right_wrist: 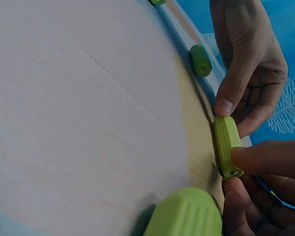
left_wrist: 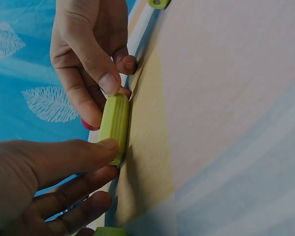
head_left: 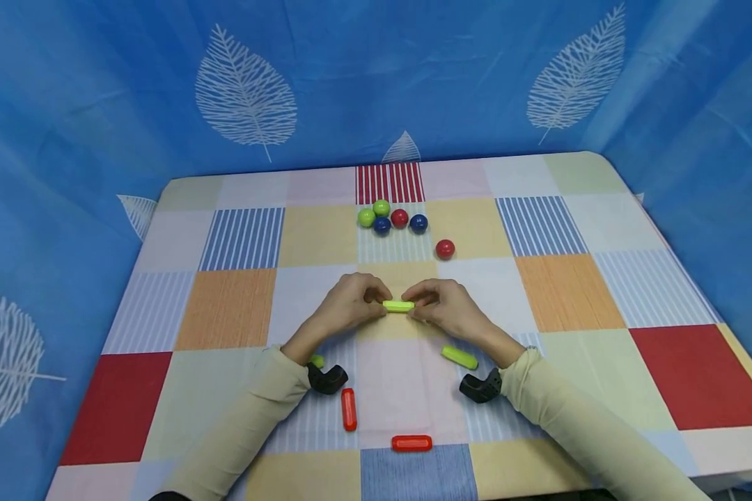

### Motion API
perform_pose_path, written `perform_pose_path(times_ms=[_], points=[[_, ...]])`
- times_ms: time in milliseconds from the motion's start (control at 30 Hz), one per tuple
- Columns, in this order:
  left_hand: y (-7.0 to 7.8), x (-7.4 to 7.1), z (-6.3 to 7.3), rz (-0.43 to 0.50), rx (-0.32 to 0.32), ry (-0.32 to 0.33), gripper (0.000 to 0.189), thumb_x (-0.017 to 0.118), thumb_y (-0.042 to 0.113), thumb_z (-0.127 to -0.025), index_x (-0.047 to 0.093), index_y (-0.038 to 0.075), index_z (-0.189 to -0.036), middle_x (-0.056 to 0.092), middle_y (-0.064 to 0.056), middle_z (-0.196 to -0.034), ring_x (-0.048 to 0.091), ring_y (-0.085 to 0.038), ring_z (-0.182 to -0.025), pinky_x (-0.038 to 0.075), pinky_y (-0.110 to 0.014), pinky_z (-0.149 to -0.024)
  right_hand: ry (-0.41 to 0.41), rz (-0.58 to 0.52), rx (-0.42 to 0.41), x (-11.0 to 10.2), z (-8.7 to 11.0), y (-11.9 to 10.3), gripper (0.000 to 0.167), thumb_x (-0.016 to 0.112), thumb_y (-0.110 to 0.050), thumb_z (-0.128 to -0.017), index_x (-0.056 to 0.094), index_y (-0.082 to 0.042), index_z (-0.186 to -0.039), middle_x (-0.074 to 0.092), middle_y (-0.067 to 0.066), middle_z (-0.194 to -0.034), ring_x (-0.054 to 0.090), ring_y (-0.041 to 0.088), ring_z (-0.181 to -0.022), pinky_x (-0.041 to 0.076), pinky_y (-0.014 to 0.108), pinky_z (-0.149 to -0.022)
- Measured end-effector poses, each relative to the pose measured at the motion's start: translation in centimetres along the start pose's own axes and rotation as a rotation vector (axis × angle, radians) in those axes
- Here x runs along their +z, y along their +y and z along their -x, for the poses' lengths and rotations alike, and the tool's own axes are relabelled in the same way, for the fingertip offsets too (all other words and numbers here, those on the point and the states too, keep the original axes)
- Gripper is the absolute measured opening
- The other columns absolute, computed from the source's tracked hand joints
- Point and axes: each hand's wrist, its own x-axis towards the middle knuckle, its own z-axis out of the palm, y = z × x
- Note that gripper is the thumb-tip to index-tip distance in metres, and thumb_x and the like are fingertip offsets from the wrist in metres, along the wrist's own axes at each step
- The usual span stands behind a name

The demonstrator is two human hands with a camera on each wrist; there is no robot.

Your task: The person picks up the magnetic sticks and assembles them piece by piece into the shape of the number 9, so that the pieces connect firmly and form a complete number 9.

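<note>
At the table's middle, a small yellow-green ridged bar (head_left: 398, 306) lies crosswise between both hands. My left hand (head_left: 354, 300) pinches its left end with thumb and fingertips. The opposite end is held by the thumb and fingertips of my right hand (head_left: 446, 305). In the left wrist view the same bar (left_wrist: 115, 123) shows long grooves along its side. A small round metallic spot shows at one end of the bar (right_wrist: 227, 147) in the right wrist view. Beneath the right wrist lies a second green bar (head_left: 459, 357); another green bar (head_left: 317, 361) is mostly hidden by the left wrist.
Nearer the front edge lie an upright-running red bar (head_left: 349, 409) and a crosswise red bar (head_left: 411, 443). Beyond the hands sit green balls (head_left: 366, 218), blue balls (head_left: 418, 223) and a red ball (head_left: 399, 218), with another red ball (head_left: 445, 249) apart. A patchwork cloth (head_left: 225, 309) covers the table.
</note>
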Motion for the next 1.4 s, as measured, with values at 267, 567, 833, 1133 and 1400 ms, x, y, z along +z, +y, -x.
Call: perform_pose_path(times_ms=[267,567,833,1133,1400], points=[[0.4,-0.3,-0.4,0.019,0.001,0.017,0.016,0.077,0.003,-0.08,0.075,0.004,-0.096,0.068,-0.003,-0.084,0.057,-0.013,-0.072,0.046,-0.025,-0.063,0.004,0.055,-0.017,-0.8,-0.6,-0.4,0.02,0.072,-0.003,-0.085,0.075,-0.007,-0.105,0.071,0.004,-0.089,0.061,0.015,-0.076,0.05,0.025,-0.062],[0.9,-1.9,-1.8,0.06,0.005,0.061,0.013,0.074,0.004,-0.083,0.074,0.003,-0.097,0.07,-0.006,-0.094,0.061,-0.019,-0.076,0.049,-0.029,-0.067,0.038,0.028,-0.023,-2.4,-2.4,-1.3,0.024,0.072,-0.005,-0.087,0.073,-0.003,-0.111,0.073,0.009,-0.099,0.066,0.018,-0.086,0.052,0.026,-0.071],[0.9,-2.8,-4.2,-0.007,-0.041,0.023,0.013,0.076,0.004,-0.083,0.075,0.002,-0.096,0.072,-0.007,-0.092,0.063,-0.02,-0.074,0.047,-0.026,-0.065,0.069,0.087,-0.019,-2.8,-4.3,-1.1,0.024,0.073,-0.006,-0.088,0.074,-0.005,-0.111,0.073,0.009,-0.101,0.066,0.019,-0.091,0.05,0.029,-0.076],[0.2,-3.2,-5.6,-0.068,-0.087,-0.009,0.013,0.077,0.004,-0.083,0.076,0.002,-0.096,0.071,-0.007,-0.088,0.062,-0.019,-0.077,0.049,-0.028,-0.068,0.086,0.111,-0.02,-2.3,-5.8,-0.6,0.023,0.071,-0.004,-0.089,0.074,-0.003,-0.112,0.072,0.012,-0.105,0.065,0.022,-0.096,0.051,0.033,-0.082],[-0.3,-3.2,-5.9,-0.075,-0.156,-0.009,0.014,0.077,0.005,-0.084,0.076,0.002,-0.097,0.072,-0.008,-0.091,0.063,-0.02,-0.083,0.049,-0.03,-0.074,0.097,0.102,-0.033,-1.7,-6.6,-0.4,0.022,0.07,-0.002,-0.088,0.074,-0.001,-0.11,0.072,0.014,-0.105,0.065,0.023,-0.097,0.052,0.031,-0.081]])
